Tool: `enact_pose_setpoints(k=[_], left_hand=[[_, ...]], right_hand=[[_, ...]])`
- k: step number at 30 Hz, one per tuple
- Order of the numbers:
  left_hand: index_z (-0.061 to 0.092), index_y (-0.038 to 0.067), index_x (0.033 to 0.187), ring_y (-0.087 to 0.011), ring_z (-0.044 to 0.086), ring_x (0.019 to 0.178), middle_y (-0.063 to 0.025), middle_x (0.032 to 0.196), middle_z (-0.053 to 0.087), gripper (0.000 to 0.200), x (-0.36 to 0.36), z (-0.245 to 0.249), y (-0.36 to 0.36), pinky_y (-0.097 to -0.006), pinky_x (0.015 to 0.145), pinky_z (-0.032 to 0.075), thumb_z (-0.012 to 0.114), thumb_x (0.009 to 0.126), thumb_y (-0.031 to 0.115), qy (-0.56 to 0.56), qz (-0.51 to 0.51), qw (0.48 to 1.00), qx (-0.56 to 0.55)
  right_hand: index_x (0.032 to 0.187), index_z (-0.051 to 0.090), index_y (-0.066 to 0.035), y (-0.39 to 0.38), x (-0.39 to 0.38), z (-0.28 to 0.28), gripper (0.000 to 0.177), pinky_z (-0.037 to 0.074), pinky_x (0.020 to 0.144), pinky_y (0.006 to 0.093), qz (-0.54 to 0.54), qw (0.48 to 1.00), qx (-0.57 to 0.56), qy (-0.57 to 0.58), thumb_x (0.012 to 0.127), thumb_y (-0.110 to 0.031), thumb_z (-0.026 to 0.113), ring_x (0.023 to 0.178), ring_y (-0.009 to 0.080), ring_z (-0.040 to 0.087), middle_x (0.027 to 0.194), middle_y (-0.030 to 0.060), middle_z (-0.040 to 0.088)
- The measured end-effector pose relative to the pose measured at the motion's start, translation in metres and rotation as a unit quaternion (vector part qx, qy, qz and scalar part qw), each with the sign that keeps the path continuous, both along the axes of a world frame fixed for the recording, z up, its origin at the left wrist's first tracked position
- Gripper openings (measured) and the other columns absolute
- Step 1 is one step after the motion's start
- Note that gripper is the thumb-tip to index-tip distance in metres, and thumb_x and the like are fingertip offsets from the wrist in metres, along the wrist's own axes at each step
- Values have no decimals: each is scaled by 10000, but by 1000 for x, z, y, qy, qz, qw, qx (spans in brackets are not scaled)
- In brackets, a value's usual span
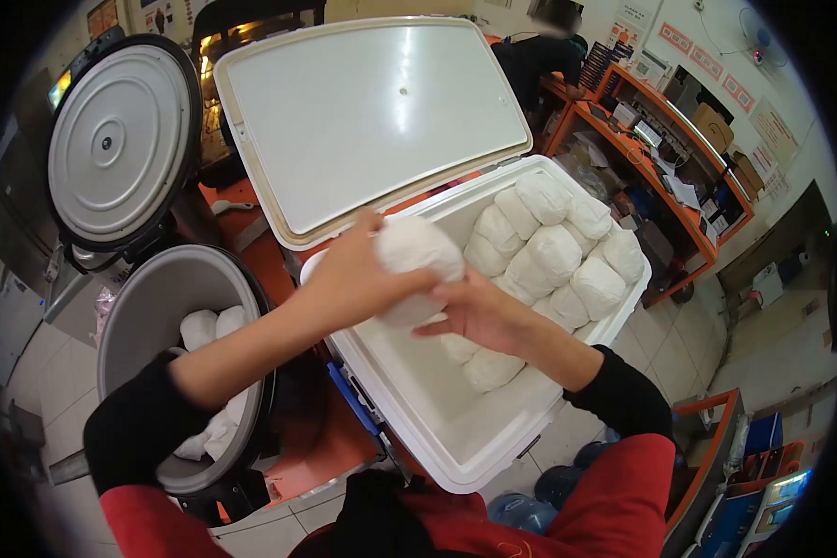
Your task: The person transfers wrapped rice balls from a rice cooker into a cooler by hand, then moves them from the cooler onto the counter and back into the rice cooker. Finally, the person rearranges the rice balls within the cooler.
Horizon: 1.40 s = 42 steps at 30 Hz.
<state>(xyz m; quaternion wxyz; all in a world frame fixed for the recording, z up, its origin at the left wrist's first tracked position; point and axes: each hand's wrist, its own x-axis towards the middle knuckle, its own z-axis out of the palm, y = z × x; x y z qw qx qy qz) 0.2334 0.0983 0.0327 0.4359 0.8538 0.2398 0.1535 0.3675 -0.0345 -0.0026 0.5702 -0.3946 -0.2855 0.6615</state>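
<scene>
Over the near left part of the white cooler box (456, 474), my left hand (358, 274) is closed round a round white wrapped packet (420, 246), its thumb across the front. My right hand (479, 312) meets it from the right, its fingers curled at the packet's lower side. Blur hides whether the white part below my left thumb is the same packet or a second one. Inside the cooler, similar white packets (556, 253) are stacked along the far and right side. More white packets (231, 321) lie in the deep round pot (163, 288) at my left.
The cooler's lid (372, 121) stands open behind it. A round pot lid (116, 139) is raised at the left. An orange table (321, 465) lies beneath. Blue water bottles (521, 510) stand low by my right side. A person (541, 65) leans over an orange counter (623, 139) farther back.
</scene>
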Motion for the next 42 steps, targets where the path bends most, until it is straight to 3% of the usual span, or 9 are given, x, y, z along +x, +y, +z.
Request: enact_pose_setpoints(k=[3, 10, 17, 20, 24, 27, 35, 39, 42], left_hand=[[452, -97, 1067, -342, 590, 865, -273, 925, 577, 746, 60, -39, 22, -387, 749, 464, 664, 657, 489, 43, -83, 981, 171], [530, 28, 1076, -304, 597, 865, -196, 914, 610, 468, 96, -19, 7, -403, 736, 465, 594, 765, 372, 165, -157, 946, 231], [497, 159, 1191, -274, 571, 958, -133, 1050, 575, 423, 116, -105, 5, -394, 773, 471, 514, 771, 112, 426, -422, 717, 356], [439, 143, 1244, -275, 533, 1047, -101, 1196, 479, 516, 113, -127, -4, -453, 763, 486, 576, 746, 136, 326, -359, 788, 379], [282, 238, 1340, -280, 498, 1090, -97, 1298, 340, 641, 132, -140, -18, -453, 788, 472, 529, 763, 110, 430, -366, 725, 393], [263, 272, 1359, -302, 520, 1062, -149, 1314, 335, 659, 124, -126, -26, -402, 824, 461, 473, 768, 67, 450, -356, 710, 408], [233, 279, 1375, -295, 501, 1100, -113, 1434, 195, 727, 119, -118, -1, -409, 854, 438, 428, 730, 6, 409, -411, 724, 373], [343, 192, 1324, -265, 542, 1021, -123, 1239, 451, 618, 88, -58, 4, -400, 787, 450, 412, 748, -23, 368, -371, 767, 371], [461, 71, 1193, -253, 570, 908, -95, 977, 569, 438, 13, 28, 13, -378, 714, 453, 458, 760, 4, 278, -326, 792, 436]], right_hand=[[1182, 351, -137, -1, 37, -40, 506, 479, 781, 341, -153, 981, -113, -23, 756, -203, 616, 963, 204, 518, 1115, 43, 447], [1124, 387, -72, 21, 79, -128, 474, 504, 661, 279, -257, 917, -288, -99, 732, -224, 607, 897, 203, 505, 1065, 91, 442], [1053, 367, 39, 28, 70, -137, 433, 532, 689, 307, -390, 870, -274, -131, 706, -76, 600, 873, 223, 480, 1043, 146, 405], [1000, 403, 62, 28, 83, -151, 342, 536, 682, 320, -324, 896, -276, -128, 708, -8, 566, 850, 229, 505, 1004, 152, 432], [974, 438, 88, 27, 92, -161, 276, 528, 670, 315, -248, 913, -282, -161, 722, 25, 528, 829, 235, 539, 981, 164, 461], [1054, 431, 66, 34, 89, -201, 317, 502, 723, 341, -327, 839, -316, -299, 744, 39, 492, 902, 244, 522, 1038, 155, 464], [1173, 414, -32, 25, 86, -163, 409, 432, 843, 403, -259, 897, -313, -177, 776, 21, 492, 1004, 240, 471, 1106, 104, 473], [1179, 385, -3, 15, 89, -150, 432, 418, 853, 401, -227, 913, -267, -207, 767, -1, 513, 997, 229, 471, 1126, 100, 459], [1354, 172, -36, 4, 48, -94, 676, 285, 986, 378, -312, 893, -249, -206, 774, -73, 518, 1207, 243, 309, 1327, 138, 305]])
